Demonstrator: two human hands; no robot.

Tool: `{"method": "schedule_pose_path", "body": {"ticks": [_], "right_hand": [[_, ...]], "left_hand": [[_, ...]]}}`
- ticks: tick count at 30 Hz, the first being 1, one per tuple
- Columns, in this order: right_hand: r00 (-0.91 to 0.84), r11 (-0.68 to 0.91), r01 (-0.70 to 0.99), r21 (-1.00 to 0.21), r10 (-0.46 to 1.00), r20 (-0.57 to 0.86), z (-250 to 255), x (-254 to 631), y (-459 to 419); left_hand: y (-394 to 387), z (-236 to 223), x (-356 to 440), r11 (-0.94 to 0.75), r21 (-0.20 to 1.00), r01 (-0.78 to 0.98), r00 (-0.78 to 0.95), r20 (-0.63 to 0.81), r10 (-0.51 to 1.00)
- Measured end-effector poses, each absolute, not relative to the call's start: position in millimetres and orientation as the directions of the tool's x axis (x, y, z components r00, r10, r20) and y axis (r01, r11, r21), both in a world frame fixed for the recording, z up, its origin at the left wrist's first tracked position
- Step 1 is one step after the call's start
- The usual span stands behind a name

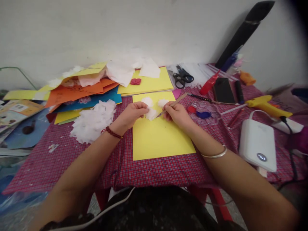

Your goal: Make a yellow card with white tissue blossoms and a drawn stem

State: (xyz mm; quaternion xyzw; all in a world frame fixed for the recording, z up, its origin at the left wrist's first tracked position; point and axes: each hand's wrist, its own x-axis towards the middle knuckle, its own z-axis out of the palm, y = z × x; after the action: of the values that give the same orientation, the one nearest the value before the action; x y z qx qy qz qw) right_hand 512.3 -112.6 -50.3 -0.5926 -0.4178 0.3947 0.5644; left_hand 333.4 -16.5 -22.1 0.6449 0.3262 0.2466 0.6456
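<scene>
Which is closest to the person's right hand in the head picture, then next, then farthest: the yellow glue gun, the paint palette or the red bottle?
Starting from the right hand:
1. Paint palette, just to the hand's right.
2. Red bottle, past the palette, towards the wall.
3. Yellow glue gun, well over to the right.

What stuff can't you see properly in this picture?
All in the head view:
Middle of the slim brown tool: hidden by the right hand.
Whether the left hand pinches the white fluffy tuft: blurred, fingers cover the spot.
Writing on the folded orange paper: too blurred.
Markings on the dark oval screen of the white plastic device: too small.
Part of the yellow printed booklet: cut off by the left edge.
</scene>
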Motion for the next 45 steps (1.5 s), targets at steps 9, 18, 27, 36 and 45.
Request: {"method": "schedule_pose_path", "body": {"ticks": [9,18,27,36,45], "right_hand": [[0.372,0.013,0.022,-1.0,0.928,0.02,-50.3,510.5,-111.6],[0.408,-0.011,0.047,-0.999,0.913,0.009,-47.9,515.1,-113.3],[0.355,0.024,0.087,-0.996,0.933,0.054,-55.1,507.8,-113.4],[0.355,0.012,0.086,-0.996,0.934,0.042,-58.5,504.4,-115.4],[0.555,0.0,-0.1,-0.995,0.83,-0.055,-55.1,512.2,-113.7]], "left_hand": [[-39.6,-24.8,337.5,-0.435,0.813,0.387,0.786,-0.043,0.617],[-33.8,-47.3,349.4,-0.604,0.615,0.507,0.665,0.167,0.728],[-35.8,-49.4,351.8,-0.592,0.627,0.507,0.656,0.166,0.737],[-23.0,-57.5,336.6,-0.599,0.655,0.462,0.573,0.296,0.765],[-2.5,-31.7,312.3,-0.397,0.878,0.266,0.42,0.265,0.868]]}}
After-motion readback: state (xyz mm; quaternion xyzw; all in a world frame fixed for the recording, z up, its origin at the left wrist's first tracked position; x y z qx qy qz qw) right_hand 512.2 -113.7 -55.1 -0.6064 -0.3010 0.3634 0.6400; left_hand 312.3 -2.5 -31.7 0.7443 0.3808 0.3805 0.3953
